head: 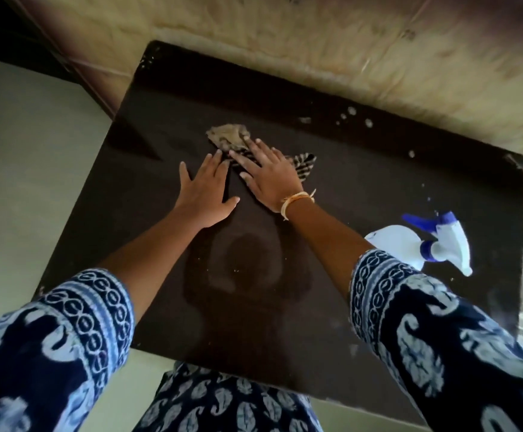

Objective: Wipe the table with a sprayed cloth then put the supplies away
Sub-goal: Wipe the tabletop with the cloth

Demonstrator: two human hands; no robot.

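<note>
Nearest the camera, two sleeves (66,332) in a dark blue and white paisley print reach forward from the bottom corners, above a matching printed garment at the lower centre. Bare forearms stretch from them over the dark brown tabletop (363,322), which shows a dim reflection of the person below the wrists.

Just to the right of the right forearm, short of the right hand, a white spray bottle (409,241) with a blue and white trigger head lies on its side on the tabletop, touched by neither hand.

The left hand (202,194) lies flat and unclenched on the tabletop, fingers spread, holding nothing; its fingertips reach the near edge of the cloth. Just to its right, the right hand (268,176) presses palm-down on the cloth (229,137), fingers extended, not curled around it. A pale thread band (296,199) circles the right wrist.

The cloth is crumpled, tan with dark stripes; part of it sticks out beyond the right hand's fingertips and part to that hand's right.

Beyond both hands, pale specks dot the far right part of the tabletop, and past its far edge lies a light tiled floor (316,42).
</note>
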